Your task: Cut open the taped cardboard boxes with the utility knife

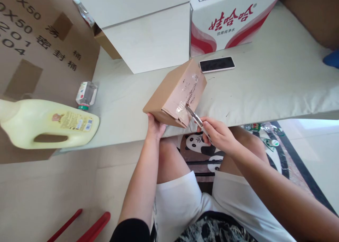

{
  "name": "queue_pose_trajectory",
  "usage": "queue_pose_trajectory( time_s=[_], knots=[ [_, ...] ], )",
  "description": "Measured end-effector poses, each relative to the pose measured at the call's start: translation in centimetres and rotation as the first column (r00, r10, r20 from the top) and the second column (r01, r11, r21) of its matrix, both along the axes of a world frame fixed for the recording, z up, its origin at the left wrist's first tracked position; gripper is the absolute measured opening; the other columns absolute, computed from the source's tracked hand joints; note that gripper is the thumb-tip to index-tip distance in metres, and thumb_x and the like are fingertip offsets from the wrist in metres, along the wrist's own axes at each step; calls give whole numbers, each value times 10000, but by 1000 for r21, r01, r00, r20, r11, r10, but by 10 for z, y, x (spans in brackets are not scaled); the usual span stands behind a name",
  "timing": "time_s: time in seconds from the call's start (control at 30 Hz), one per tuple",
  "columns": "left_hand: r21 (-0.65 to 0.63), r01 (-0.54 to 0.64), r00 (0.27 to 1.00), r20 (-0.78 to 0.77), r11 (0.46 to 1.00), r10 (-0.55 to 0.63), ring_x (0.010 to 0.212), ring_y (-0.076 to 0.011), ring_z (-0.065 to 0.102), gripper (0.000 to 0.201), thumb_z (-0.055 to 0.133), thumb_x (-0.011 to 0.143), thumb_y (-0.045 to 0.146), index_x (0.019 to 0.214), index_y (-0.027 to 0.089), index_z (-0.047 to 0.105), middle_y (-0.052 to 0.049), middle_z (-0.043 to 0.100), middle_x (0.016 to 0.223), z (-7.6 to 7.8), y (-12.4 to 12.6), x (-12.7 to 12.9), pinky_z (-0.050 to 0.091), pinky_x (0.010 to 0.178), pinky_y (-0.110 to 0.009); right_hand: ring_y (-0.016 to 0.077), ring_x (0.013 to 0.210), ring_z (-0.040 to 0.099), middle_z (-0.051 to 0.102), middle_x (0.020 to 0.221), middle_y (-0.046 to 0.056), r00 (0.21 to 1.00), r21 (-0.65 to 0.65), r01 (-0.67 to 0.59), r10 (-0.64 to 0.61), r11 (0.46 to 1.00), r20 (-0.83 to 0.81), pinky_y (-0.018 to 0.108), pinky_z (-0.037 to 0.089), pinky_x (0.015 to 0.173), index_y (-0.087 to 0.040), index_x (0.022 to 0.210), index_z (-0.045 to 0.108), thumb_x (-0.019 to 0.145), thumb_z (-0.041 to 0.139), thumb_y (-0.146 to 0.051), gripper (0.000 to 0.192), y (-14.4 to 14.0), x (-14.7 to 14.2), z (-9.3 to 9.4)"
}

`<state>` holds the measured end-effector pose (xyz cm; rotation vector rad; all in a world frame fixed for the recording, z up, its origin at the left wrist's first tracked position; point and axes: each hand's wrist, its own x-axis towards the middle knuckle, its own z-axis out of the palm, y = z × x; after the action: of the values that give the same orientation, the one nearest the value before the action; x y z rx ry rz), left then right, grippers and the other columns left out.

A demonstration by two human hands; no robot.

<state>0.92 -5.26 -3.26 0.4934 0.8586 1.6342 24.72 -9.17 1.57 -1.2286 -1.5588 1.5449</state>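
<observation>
Left hand (155,126) braces taped cardboard box (176,93); right hand (217,134) fingers grip scissors (195,119). Risk: blade slips off tape toward left hand.

A: Where's free room lying?

B: Bare pad surface (265,90) is stretching open to the right of the small cardboard box (174,94), w/ only a phone (217,64) lying just behind it.

A: And what's blocking?

B: White boxes (148,34) and a red-printed carton (233,19) are walling off the back. On the left, a yellow jug (47,123) and a small bottle (86,95) are lying, w/ an open strip btwn them and the cardboard box.
</observation>
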Motion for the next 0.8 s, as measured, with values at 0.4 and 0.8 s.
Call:
queue_pose_trajectory(
  time_s=[0.4, 0.8],
  knots=[
    [20, 71, 984, -163, 997, -66, 1229, -324, 673, 869, 942, 345, 667, 1071, 243, 722, -75, 795, 1060, -14, 0, -6, 549, 1042, -415, 70, 429, 450, 565, 671, -47, 986, -195, 45, -75, 980, -151, 200, 380, 364, -199, 1058, 541, 939, 508, -521, 346, 4, -9, 12],
    [53, 25, 976, -216, 998, -13, 1012, -266, 747, 851, 971, 369, 594, 1085, 197, 737, -88, 806, 957, -11, 1, 2, 570, 888, -331, 116, 478, 450, 510, 587, -38, 981, 94, 36, -53, 995, 187, 273, 376, 505, -220, 870, 538, 1009, 343, -405, 303, 3, -11, 9]
  ],
)
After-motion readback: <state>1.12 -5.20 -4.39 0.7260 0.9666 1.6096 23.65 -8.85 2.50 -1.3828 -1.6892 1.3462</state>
